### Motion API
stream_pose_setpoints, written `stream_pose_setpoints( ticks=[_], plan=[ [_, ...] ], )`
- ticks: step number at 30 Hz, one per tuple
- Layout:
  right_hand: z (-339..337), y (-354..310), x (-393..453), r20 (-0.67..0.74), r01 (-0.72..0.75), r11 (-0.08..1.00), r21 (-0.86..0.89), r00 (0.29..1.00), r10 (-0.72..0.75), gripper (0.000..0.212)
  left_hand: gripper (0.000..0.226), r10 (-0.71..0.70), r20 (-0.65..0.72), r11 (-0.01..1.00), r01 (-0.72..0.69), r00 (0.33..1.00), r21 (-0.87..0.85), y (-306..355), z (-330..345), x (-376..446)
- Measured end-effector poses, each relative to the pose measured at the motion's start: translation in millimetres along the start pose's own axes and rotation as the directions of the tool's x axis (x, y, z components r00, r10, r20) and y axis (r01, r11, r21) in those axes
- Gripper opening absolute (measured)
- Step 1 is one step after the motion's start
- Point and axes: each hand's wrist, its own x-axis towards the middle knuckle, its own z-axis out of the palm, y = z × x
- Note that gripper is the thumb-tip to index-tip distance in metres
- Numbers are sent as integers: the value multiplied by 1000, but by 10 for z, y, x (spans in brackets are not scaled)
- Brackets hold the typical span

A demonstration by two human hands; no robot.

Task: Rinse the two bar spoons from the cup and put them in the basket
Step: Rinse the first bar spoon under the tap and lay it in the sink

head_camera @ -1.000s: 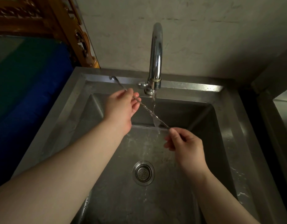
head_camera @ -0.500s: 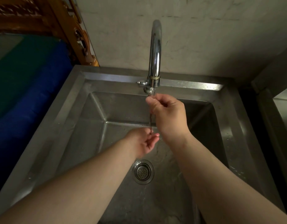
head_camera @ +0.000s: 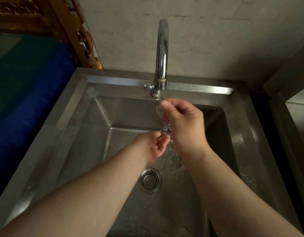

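A thin metal bar spoon hangs almost upright under the running tap, over the steel sink. My right hand pinches its upper end just below the spout. My left hand grips its lower end, palm up, in the water stream. Most of the spoon is hidden by my fingers and the water. Neither the cup, the basket nor a second spoon is in view.
The drain strainer lies in the sink floor below my hands. A blue and green cover lies to the left, carved wood behind it. A steel counter edge stands at the right.
The spoon has turned from a diagonal hold to nearly upright: my right hand rose to the spout and my left hand dropped below it. Since half a second ago the hands have hardly moved.
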Motion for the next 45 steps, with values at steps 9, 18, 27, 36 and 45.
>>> stream_pose_setpoints(
  ticks=[9,18,27,36,45],
  plan=[
    [-640,636,-922,-318,-377,916,-140,893,319,15,26,392,-68,918,-385,917,95,190,2,-11],
    [-358,824,-892,-49,-265,803,-535,958,283,9,17,523,269,594,-572,809,565,-74,-191,-162],
    [-177,1151,-688,-68,-294,733,-614,944,322,20,46,756,360,-126,-418,546,900,243,-839,-172],
    [-204,2187,-675,-220,-481,543,-688,852,475,28,58,692,367,-568,155,622,808,536,-2040,-55],
    [-418,2919,-825,-248,-548,382,-744,758,603,34,56,716,383,-519,77,583,851,554,-2039,-5]
  ],
)
